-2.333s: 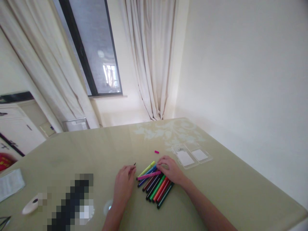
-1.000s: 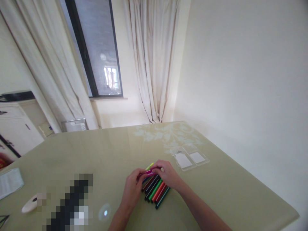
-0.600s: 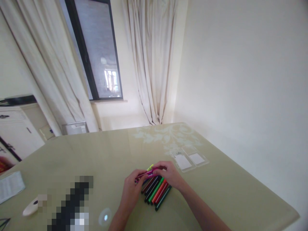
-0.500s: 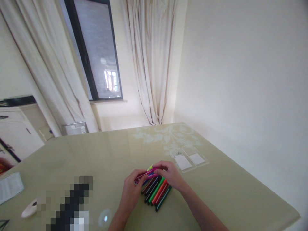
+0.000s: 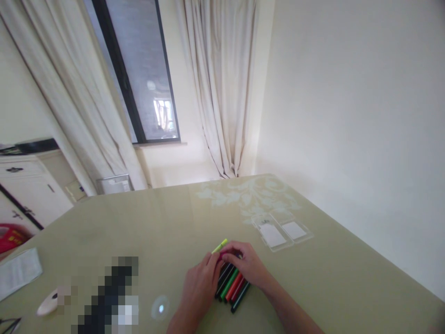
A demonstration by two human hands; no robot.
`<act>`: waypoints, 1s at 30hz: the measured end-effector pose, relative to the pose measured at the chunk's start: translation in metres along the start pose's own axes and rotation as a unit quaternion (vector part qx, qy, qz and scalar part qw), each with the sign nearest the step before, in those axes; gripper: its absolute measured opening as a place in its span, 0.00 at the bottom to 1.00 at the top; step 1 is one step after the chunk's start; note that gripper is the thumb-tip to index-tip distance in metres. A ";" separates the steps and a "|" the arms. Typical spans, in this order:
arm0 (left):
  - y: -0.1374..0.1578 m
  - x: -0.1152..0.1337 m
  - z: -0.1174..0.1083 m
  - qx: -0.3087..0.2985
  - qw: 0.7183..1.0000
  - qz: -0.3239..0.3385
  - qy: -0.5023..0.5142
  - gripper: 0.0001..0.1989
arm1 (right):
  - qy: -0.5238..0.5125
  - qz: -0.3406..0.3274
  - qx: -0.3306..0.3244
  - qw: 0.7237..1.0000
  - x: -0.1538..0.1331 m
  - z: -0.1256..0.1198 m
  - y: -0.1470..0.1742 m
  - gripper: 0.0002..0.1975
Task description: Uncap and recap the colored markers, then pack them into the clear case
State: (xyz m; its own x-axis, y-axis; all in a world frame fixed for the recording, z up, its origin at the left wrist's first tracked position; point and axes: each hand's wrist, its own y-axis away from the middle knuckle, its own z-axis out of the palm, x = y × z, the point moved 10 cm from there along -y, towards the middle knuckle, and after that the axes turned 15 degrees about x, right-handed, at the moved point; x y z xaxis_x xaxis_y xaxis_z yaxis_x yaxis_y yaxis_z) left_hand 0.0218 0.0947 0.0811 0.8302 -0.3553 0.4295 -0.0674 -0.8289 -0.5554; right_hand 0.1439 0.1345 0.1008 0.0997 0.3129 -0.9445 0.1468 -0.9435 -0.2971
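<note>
A row of coloured markers lies side by side on the table, with a green marker (image 5: pixel 229 284), an orange marker (image 5: pixel 234 286) and a dark green marker (image 5: pixel 240 297) among them. My left hand (image 5: pixel 201 280) is closed at the left end of the row, its fingertips on a pink marker (image 5: pixel 221 255). From the right, my right hand (image 5: pixel 248 264) pinches that marker too. Most of its length is hidden by my fingers. A yellow marker (image 5: pixel 220 245) sticks out beyond my left fingertips. The hands cover the upper ends of several others.
An open clear plastic case (image 5: pixel 283 232) with white paper inside lies beyond my right hand. On the left are a white oval object (image 5: pixel 47 302), a pale packet (image 5: pixel 21 271) and a blurred-out dark patch. The table (image 5: pixel 156 222) reaches toward the curtains and the right wall.
My left hand has moved in toward my right hand and covers more of the pink marker. More of the yellow marker shows. The view has shifted slightly left.
</note>
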 end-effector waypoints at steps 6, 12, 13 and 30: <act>0.004 0.006 0.006 -0.038 0.999 0.029 -0.008 0.15 | 0.006 0.027 0.013 1.000 0.002 -0.014 0.007 0.06; 0.008 -0.005 0.020 -0.085 0.995 -0.013 -0.055 0.14 | 0.012 0.040 0.004 0.999 0.002 -0.011 0.008 0.07; 0.009 -0.006 0.022 -0.092 0.993 -0.018 -0.065 0.14 | 0.009 0.041 0.000 0.999 0.002 -0.010 0.008 0.08; -0.009 -0.031 -0.023 0.082 0.994 -0.041 0.066 0.11 | 0.139 -0.032 0.076 0.987 0.011 -0.029 -0.012 0.11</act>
State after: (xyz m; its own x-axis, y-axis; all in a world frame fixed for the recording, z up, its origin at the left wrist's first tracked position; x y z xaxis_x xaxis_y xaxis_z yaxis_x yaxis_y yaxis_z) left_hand -0.0165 0.1031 0.0891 0.7489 -0.3523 0.5613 0.0967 -0.7798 -0.6186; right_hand 0.1722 0.1519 0.0983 0.3648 0.3702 -0.8543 0.0137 -0.9196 -0.3926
